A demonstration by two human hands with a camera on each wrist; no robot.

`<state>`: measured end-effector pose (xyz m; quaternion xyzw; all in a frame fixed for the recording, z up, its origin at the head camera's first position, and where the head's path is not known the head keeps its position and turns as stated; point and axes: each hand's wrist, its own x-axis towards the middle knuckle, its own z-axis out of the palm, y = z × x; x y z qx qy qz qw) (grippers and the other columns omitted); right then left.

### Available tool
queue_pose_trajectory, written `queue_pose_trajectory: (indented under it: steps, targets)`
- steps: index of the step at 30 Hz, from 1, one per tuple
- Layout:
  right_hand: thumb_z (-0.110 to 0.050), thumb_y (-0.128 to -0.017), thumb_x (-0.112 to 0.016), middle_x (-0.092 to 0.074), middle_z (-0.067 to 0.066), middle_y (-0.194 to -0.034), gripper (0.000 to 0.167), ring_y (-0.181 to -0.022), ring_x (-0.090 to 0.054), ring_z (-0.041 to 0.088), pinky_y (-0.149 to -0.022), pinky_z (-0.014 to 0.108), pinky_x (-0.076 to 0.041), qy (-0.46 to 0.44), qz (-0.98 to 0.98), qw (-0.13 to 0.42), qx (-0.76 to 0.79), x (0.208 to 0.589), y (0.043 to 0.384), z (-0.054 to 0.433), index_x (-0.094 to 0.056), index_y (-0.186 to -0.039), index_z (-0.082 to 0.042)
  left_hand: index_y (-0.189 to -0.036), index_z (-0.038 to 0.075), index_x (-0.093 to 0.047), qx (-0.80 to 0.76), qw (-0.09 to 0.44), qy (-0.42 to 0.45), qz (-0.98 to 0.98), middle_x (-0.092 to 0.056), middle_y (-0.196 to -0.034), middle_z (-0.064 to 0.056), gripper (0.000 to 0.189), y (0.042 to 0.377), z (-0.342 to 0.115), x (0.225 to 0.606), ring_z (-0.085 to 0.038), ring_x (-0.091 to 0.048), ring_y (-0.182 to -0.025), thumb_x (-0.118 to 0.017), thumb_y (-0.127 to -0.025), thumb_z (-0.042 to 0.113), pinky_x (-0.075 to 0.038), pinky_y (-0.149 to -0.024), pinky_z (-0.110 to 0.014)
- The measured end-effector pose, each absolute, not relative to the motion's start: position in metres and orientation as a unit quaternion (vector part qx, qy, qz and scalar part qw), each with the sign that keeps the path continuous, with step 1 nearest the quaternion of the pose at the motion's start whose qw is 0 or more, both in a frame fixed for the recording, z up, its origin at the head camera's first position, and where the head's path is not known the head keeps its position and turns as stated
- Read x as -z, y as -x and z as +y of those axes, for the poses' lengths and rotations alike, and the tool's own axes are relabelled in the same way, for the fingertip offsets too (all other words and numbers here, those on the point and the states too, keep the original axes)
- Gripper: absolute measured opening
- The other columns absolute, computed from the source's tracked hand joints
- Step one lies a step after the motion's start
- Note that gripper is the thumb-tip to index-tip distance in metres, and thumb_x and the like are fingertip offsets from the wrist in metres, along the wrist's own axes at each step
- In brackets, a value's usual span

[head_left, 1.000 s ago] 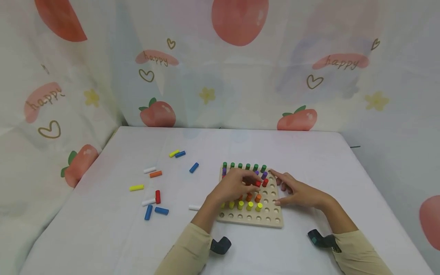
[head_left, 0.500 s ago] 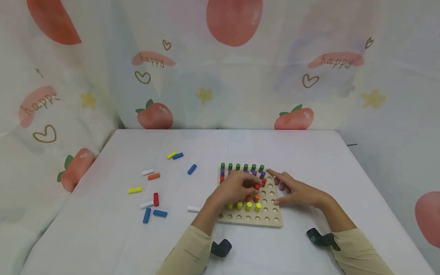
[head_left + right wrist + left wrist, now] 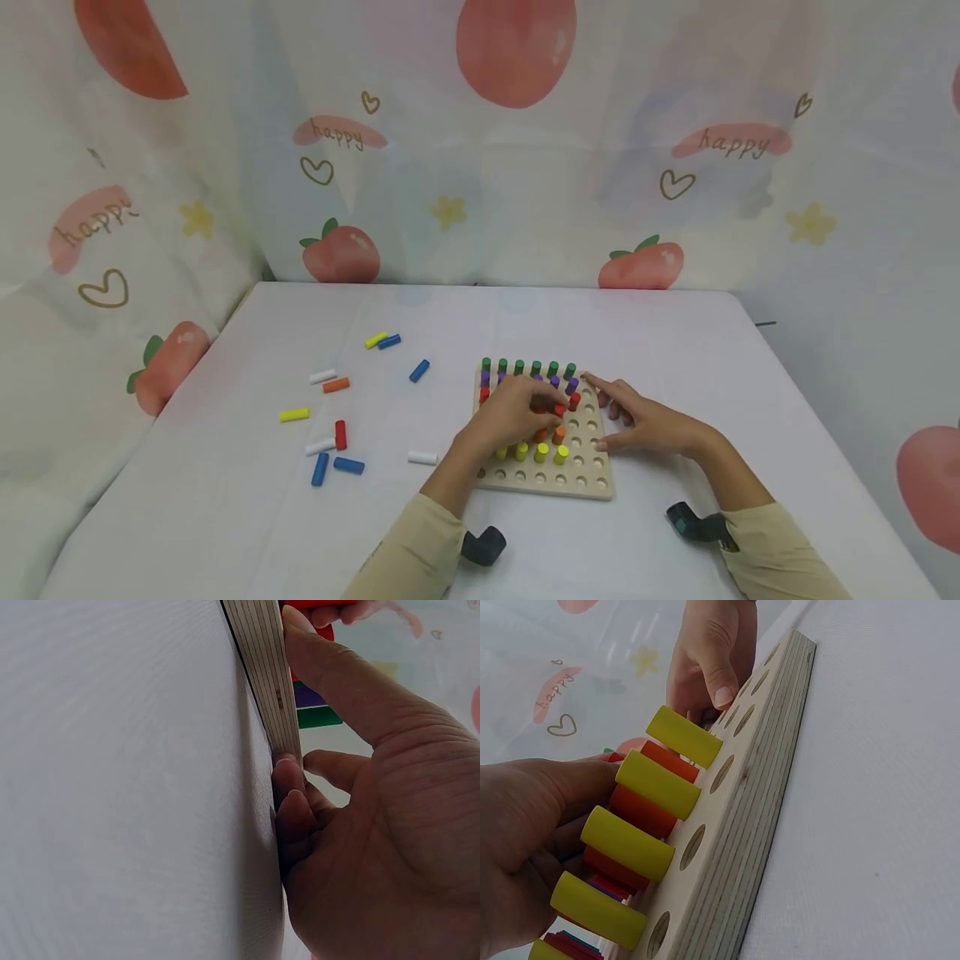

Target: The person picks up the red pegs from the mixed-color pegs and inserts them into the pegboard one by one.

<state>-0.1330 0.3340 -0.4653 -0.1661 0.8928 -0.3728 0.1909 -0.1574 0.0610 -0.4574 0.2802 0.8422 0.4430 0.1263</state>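
A square wooden pegboard [image 3: 550,492] lies on the table, with upright pegs in rows of green, purple, red, orange and yellow. My left hand [image 3: 510,412] is over its middle, thumb and index finger pinching a red peg [image 3: 559,411] beside another upright red peg [image 3: 575,402]. That hand hides part of the red and orange rows. In the left wrist view, yellow pegs [image 3: 660,784] stand in front of the hand. My right hand [image 3: 652,423] holds the board's right side; the right wrist view shows its thumb [image 3: 337,675] on top and curled fingers against the edge.
Loose pegs lie left of the board: several blue ones [image 3: 419,371], a white one [image 3: 422,457] nearest the board, an orange one [image 3: 336,385], a red one [image 3: 341,435] and yellow ones [image 3: 294,414]. A patterned curtain [image 3: 480,208] hangs behind the table.
My left hand has shifted slightly toward the near side of the board with the red peg between its fingers. The right hand has stayed at the board's edge.
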Motion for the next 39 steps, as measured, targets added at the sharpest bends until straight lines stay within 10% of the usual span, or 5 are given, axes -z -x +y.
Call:
queue_pose_trajectory:
  steps: [39]
  targets:
    - [-0.032, -0.086, -0.086, -0.042, 0.008, -0.118, 0.101, -0.101, -0.043, 0.026, -0.077, 0.030, -0.043, 0.165, 0.886, 0.193, 0.388, 0.4676, 0.1312, 0.3348, -0.025, -0.165, -0.020, -0.109, 0.016, -0.081, -0.430, 0.119, -0.270, 0.853, -0.069, -0.092, 0.013, 0.019, 0.1525, 0.0673, 0.4568, -0.004, -0.058, -0.080, -0.082, -0.090, 0.010, -0.050, -0.074, -0.018]
